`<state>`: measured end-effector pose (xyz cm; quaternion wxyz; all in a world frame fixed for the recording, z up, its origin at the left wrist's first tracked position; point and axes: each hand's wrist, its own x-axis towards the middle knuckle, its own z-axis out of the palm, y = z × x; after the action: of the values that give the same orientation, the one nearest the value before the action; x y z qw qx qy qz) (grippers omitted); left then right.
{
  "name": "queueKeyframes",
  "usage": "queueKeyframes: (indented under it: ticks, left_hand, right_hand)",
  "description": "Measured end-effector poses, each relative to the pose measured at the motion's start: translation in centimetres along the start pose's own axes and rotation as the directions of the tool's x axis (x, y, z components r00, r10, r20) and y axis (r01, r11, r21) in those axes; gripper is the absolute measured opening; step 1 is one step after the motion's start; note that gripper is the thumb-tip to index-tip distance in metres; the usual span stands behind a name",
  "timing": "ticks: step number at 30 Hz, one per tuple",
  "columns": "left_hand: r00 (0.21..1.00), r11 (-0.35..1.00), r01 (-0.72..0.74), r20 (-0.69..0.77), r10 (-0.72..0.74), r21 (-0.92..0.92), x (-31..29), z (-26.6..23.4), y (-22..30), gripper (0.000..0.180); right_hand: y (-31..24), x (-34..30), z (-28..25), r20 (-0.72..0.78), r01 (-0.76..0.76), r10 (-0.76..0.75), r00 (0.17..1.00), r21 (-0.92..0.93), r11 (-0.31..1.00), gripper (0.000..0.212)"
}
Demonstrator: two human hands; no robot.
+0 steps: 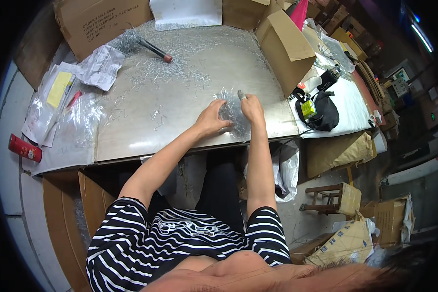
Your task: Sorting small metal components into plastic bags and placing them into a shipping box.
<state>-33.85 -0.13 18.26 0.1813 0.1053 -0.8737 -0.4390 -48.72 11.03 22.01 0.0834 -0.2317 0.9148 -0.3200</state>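
Note:
Between my hands, near the front edge of the metal-topped table [194, 138], is a small heap of thin, shiny, silvery pieces [234, 114]. My left hand [212, 118] curves round the heap's left side, thumb and fingers apart. My right hand [253, 108] lies along its right side, knuckles up, with a greyish cover on one fingertip; most of its fingers are hidden. More of the same pieces [180, 73] lie scattered over the table, thickest at the back. Among them rests a dark rod [153, 48] with a reddish end, its far end sunk in the pieces.
Cardboard boxes [104, 24] wall the back, and another carton [284, 51] stands right. Plastic bags and papers [58, 97] lie left, beside a red can [25, 148]. A black bag [323, 114] sits on the right-hand table. A wooden stool [348, 198] stands on the floor.

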Motion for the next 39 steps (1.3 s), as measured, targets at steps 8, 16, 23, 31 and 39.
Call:
queueKeyframes:
  ticks: [8,16,23,31,39]
  left_hand:
    - [0.999,0.992,-0.003,-0.041,-0.002,-0.126,-1.0,0.0,-0.3,0.083]
    - [0.964,0.981,-0.180,-0.183,0.192,0.077,-1.5,0.9,-1.8,0.069]
    - [0.986,0.948,-0.024,-0.164,-0.029,-0.316,1.3,-4.2,-6.3,0.064]
    - [0.974,0.891,0.128,0.223,-0.031,-0.435,4.4,-6.7,-6.6,0.026]
    - [0.997,0.735,0.050,-0.006,-0.074,-0.676,3.6,-8.3,-7.7,0.003]
  right_hand:
    - [-2.1,-2.6,-1.5,0.289,0.285,-0.258,0.922,-0.054,0.957,0.072]
    - [-3.6,-7.8,2.5,-0.065,0.331,-0.392,0.918,-0.419,0.846,0.048]
    - [-3.7,-8.6,2.6,-0.057,0.428,-0.501,0.864,-0.441,0.789,0.050]
    - [-3.5,-9.4,1.6,-0.004,0.560,-0.607,0.795,-0.379,0.736,0.058]
    - [-2.8,-9.3,1.7,-0.016,0.524,-0.552,0.834,-0.290,0.800,0.061]
